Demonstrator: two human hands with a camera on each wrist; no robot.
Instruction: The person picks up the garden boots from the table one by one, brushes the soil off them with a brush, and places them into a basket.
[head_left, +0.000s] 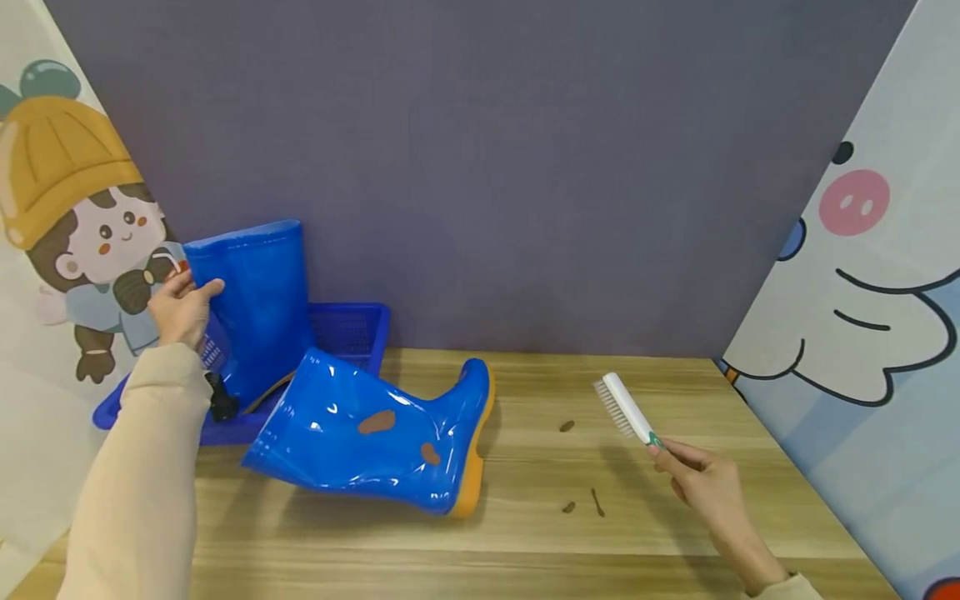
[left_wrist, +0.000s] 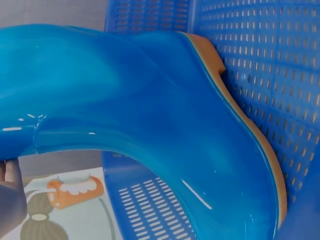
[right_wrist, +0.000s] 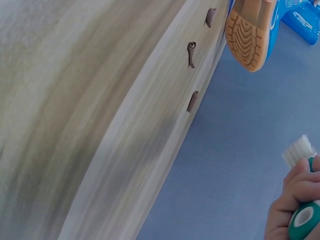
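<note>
My left hand (head_left: pixel 182 312) grips the shaft of a blue rain boot (head_left: pixel 262 308), its thumb on the near side. That boot stands upright inside a blue plastic basket (head_left: pixel 381 329); in the left wrist view its orange sole (left_wrist: pixel 255 130) lies against the perforated basket. A second blue rain boot (head_left: pixel 337 454) lies on its side with brown patches, its shaft opening by the basket rim and its orange sole facing right. Away from the boots, my right hand (head_left: pixel 705 483) holds a white scrubbing brush (head_left: pixel 628 407) by its green-and-white handle, bristles facing left above the table.
Several small brown bits (head_left: pixel 567 426) lie on the wooden table (head_left: pixel 525 542) between the lying boot and the brush. A black object (head_left: pixel 221 398) sits at the basket's front edge. A grey panel (head_left: pixel 487 167) stands behind, with cartoon-printed panels on both sides.
</note>
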